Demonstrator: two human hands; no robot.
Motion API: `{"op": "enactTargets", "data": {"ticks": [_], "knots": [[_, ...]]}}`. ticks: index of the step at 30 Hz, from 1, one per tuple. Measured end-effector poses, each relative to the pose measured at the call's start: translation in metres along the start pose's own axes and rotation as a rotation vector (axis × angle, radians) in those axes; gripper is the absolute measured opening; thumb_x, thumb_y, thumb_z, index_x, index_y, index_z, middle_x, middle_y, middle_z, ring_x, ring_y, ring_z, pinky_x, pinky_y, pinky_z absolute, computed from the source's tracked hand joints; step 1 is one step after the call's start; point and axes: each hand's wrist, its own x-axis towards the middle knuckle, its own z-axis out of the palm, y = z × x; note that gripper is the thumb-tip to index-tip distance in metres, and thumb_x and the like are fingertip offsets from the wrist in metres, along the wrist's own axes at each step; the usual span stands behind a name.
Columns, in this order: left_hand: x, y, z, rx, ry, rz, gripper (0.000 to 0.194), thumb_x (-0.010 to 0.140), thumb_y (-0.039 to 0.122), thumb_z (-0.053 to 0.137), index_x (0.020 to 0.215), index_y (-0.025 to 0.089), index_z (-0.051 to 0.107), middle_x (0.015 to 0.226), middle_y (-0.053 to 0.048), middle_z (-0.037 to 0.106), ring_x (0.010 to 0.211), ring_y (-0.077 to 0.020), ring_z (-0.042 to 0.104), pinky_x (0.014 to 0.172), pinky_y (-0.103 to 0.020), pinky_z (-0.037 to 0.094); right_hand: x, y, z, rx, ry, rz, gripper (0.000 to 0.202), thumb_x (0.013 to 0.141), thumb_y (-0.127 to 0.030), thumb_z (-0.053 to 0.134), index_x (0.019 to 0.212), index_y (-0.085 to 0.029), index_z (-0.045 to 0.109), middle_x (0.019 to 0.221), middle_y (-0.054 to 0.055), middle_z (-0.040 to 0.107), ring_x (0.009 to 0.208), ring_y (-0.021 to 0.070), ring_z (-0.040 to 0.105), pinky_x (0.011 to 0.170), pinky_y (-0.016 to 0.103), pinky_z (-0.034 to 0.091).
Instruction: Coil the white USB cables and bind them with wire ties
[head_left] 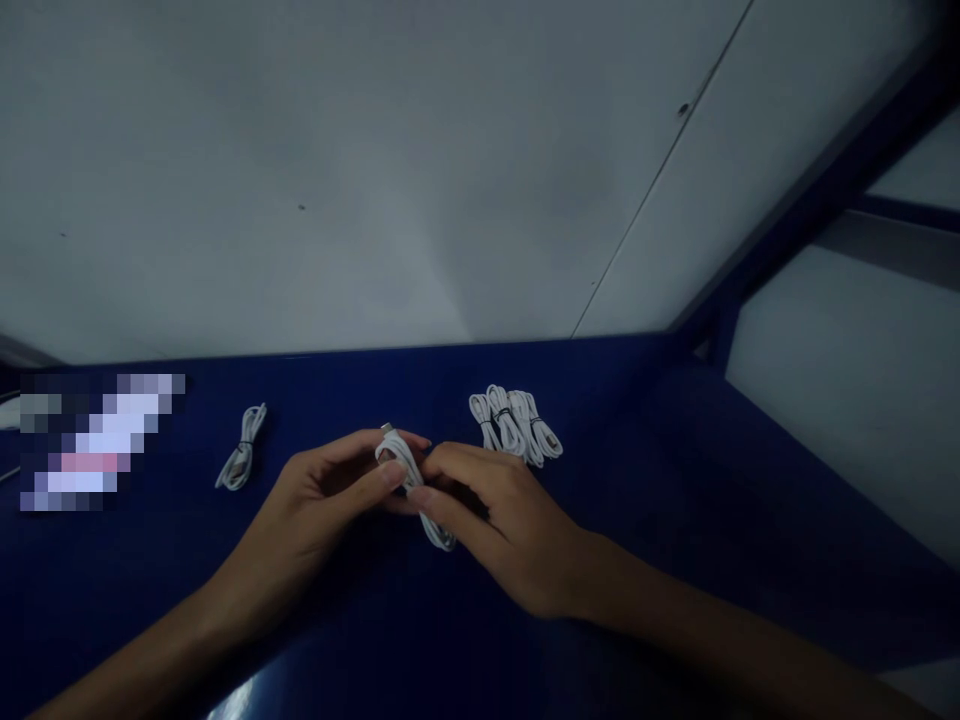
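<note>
A coiled white cable is held between both hands above the blue table, its connector end pointing up and to the left. My left hand pinches the upper part of the coil between thumb and fingers. On the other side, my right hand closes its thumb and fingertips on the middle of the coil. Just behind my right hand lie several bundled white cables, bound with dark ties. One separate tied white cable lies to the left of my left hand.
The blue table meets a grey-white wall panel at the back. A pixelated bright object lies at the far left, with a white item partly beside it. A blue frame slants along the right.
</note>
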Motion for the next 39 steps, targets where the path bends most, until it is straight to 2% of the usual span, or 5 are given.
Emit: {"op": "enactTargets", "data": {"ticks": [8, 24, 28, 34, 39], "knots": [[0.001, -0.004, -0.001, -0.062, -0.020, -0.003, 0.025, 0.101, 0.039, 0.081, 0.125, 0.031, 0.085, 0.117, -0.004, 0.086, 0.097, -0.0202, 0.082, 0.090, -0.028, 0.067, 0.001, -0.002, -0.001, 0.063, -0.018, 0.053, 0.032, 0.117, -0.029, 0.050, 0.088, -0.021, 0.060, 0.085, -0.003, 0.059, 0.076, 0.0132, 0.056, 0.070, 0.029, 0.047], [0.000, -0.005, -0.003, -0.144, -0.096, -0.002, 0.032, 0.110, 0.040, 0.068, 0.138, 0.031, 0.078, 0.134, -0.008, 0.080, 0.116, -0.0254, 0.078, 0.099, -0.033, 0.066, 0.004, 0.006, -0.002, 0.218, 0.006, 0.107, 0.038, 0.118, -0.039, 0.049, 0.087, -0.021, 0.061, 0.076, -0.005, 0.054, 0.064, 0.0115, 0.047, 0.058, 0.028, 0.038], [-0.001, -0.009, -0.001, -0.146, -0.040, -0.020, 0.039, 0.106, 0.043, 0.074, 0.143, 0.033, 0.075, 0.136, -0.006, 0.080, 0.118, -0.0250, 0.077, 0.105, -0.033, 0.061, 0.004, 0.009, 0.003, 0.012, 0.115, -0.006, 0.035, 0.115, -0.028, 0.052, 0.081, -0.021, 0.058, 0.075, -0.004, 0.056, 0.065, 0.0113, 0.050, 0.060, 0.027, 0.039], [0.000, -0.017, 0.012, -0.216, 0.008, -0.062, 0.024, 0.090, 0.034, 0.093, 0.111, 0.025, 0.086, 0.107, -0.005, 0.086, 0.099, -0.0207, 0.079, 0.096, -0.028, 0.060, 0.003, 0.015, 0.019, -0.462, 0.412, -0.297, 0.027, 0.110, -0.015, 0.054, 0.085, -0.015, 0.066, 0.075, 0.000, 0.062, 0.061, 0.0105, 0.051, 0.055, 0.027, 0.041], [-0.002, -0.019, 0.020, -0.297, 0.025, -0.042, 0.025, 0.085, 0.029, 0.097, 0.107, 0.024, 0.086, 0.106, -0.003, 0.085, 0.097, -0.0180, 0.078, 0.094, -0.025, 0.059, 0.002, 0.016, 0.028, -0.644, 0.528, -0.386, 0.027, 0.107, -0.012, 0.056, 0.082, -0.013, 0.068, 0.071, 0.001, 0.063, 0.057, 0.0102, 0.052, 0.050, 0.026, 0.041]]}}
